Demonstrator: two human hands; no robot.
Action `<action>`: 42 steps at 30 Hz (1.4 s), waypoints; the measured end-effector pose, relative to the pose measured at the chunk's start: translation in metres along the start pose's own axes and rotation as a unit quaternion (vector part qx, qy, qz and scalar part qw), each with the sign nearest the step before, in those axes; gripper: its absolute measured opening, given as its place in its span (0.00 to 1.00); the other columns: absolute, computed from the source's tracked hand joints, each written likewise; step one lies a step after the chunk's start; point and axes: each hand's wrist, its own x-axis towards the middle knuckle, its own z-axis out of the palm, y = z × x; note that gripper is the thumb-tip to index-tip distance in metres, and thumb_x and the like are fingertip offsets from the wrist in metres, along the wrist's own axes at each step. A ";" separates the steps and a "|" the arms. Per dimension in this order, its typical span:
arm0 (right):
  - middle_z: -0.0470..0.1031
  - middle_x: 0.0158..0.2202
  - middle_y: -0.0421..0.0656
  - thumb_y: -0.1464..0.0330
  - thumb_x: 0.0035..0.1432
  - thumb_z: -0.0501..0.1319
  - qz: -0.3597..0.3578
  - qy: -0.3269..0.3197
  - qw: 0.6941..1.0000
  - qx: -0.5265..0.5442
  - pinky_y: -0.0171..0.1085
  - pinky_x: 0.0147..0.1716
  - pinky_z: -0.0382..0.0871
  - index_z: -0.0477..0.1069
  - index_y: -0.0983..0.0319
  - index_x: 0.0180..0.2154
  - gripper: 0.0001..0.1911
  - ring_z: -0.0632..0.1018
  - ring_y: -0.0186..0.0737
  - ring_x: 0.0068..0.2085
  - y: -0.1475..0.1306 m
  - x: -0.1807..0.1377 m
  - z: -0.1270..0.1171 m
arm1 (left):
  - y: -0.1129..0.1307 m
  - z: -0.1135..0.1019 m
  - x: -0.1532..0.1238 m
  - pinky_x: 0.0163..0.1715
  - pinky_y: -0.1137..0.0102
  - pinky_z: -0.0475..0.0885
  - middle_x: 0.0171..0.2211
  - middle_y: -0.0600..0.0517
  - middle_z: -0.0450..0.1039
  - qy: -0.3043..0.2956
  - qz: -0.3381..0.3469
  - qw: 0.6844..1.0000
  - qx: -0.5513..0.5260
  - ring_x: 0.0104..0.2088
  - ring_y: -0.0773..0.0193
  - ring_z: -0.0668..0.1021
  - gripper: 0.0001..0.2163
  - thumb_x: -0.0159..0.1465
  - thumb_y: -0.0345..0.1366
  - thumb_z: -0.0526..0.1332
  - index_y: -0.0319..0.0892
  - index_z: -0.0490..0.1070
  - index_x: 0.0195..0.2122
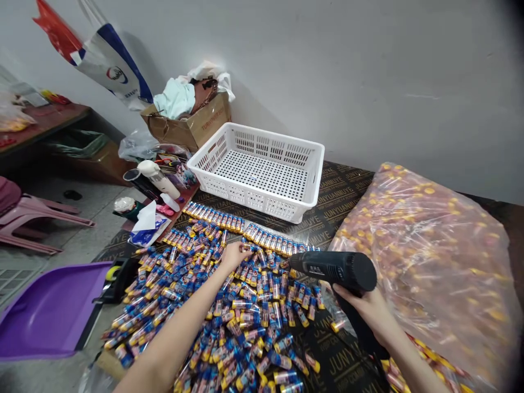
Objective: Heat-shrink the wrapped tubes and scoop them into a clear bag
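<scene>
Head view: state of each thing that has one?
Tubes, some lined up in rows, rest heaped
Blower, held, nozzle toward tubes; on or off unclear
Left hand, at tubes, grip unclear
Right hand, closed around blower
Crate, upright, open-topped
Plastic bag, bulging
Box, open, stuffed
White bottle, capped
Tote, hanging

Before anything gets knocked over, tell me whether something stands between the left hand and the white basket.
Yes: the lined-up tubes stretch across the table between the left hand and the near wall of the white basket. Nothing taller is visible between them.
</scene>
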 end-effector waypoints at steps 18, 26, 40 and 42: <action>0.76 0.44 0.47 0.59 0.45 0.67 -0.093 -0.046 0.994 0.037 0.50 0.51 0.63 0.74 0.64 0.43 0.23 0.75 0.50 0.46 -0.001 0.006 0.067 | -0.080 -0.009 -0.153 0.31 0.68 0.71 0.28 0.49 0.76 0.079 -0.061 0.989 -0.107 0.29 0.59 0.77 0.13 0.58 0.42 0.53 0.39 0.72 0.33; 0.78 0.40 0.46 0.58 0.39 0.69 0.060 0.152 0.982 0.098 0.49 0.45 0.70 0.70 0.62 0.48 0.32 0.76 0.52 0.44 0.016 -0.059 -0.021 | 0.051 0.043 -0.069 0.56 0.61 0.58 0.52 0.45 0.68 -0.042 0.314 0.946 0.070 0.55 0.57 0.66 0.17 0.58 0.22 0.50 0.43 0.70 0.45; 0.76 0.45 0.47 0.56 0.43 0.67 0.037 0.044 0.993 0.101 0.50 0.50 0.66 0.72 0.61 0.45 0.27 0.74 0.51 0.48 0.015 -0.047 0.021 | -0.019 0.038 -0.128 0.54 0.55 0.60 0.44 0.47 0.72 0.025 0.277 0.954 0.111 0.47 0.57 0.70 0.13 0.60 0.26 0.50 0.42 0.71 0.39; 0.75 0.46 0.48 0.56 0.44 0.67 0.020 -0.003 0.995 0.102 0.50 0.52 0.64 0.72 0.62 0.45 0.27 0.74 0.51 0.49 0.013 -0.043 0.038 | -0.034 0.032 -0.146 0.51 0.56 0.63 0.42 0.47 0.73 0.054 0.230 0.969 0.077 0.45 0.58 0.71 0.12 0.61 0.28 0.50 0.43 0.72 0.39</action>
